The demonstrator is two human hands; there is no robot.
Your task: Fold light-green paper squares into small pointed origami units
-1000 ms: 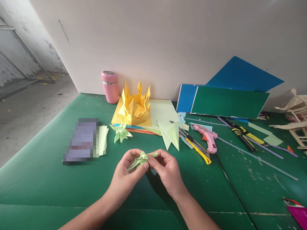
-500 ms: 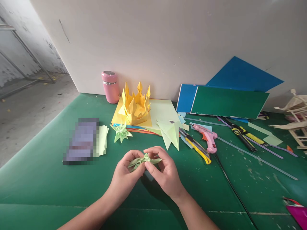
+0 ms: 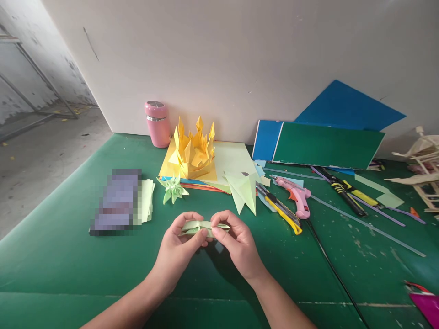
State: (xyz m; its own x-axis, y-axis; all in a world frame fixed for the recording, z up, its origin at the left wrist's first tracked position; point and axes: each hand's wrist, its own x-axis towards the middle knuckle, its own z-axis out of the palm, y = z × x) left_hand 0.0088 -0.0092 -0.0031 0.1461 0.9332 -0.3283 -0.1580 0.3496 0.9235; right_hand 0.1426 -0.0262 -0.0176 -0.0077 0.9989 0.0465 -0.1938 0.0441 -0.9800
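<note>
Between my hands is a pale green folded paper flower (image 3: pixel 196 225), held above the green table (image 3: pixel 103 274). My left hand (image 3: pixel 183 244) pinches its left part between thumb and fingers. On the other side, the thumb and fingers of my right hand (image 3: pixel 236 244) close on its right part. Fingers cover some of the folds. Just beyond lies another light green paper flower (image 3: pixel 173 188) with pointed petals. A pointed folded green paper piece (image 3: pixel 242 189) rests farther right.
A yellow paper crown (image 3: pixel 195 157) stands on coloured sheets, with a pink flask (image 3: pixel 157 125) behind it. To the right lie a yellow utility knife (image 3: pixel 283 212) and a pink glue gun (image 3: pixel 297 194) with its cord. A blurred-out flat object (image 3: pixel 116 201) lies left.
The paper flower in my hands has turned, its petals now lying as long flat strips. My right fingers have shifted slightly along it.
</note>
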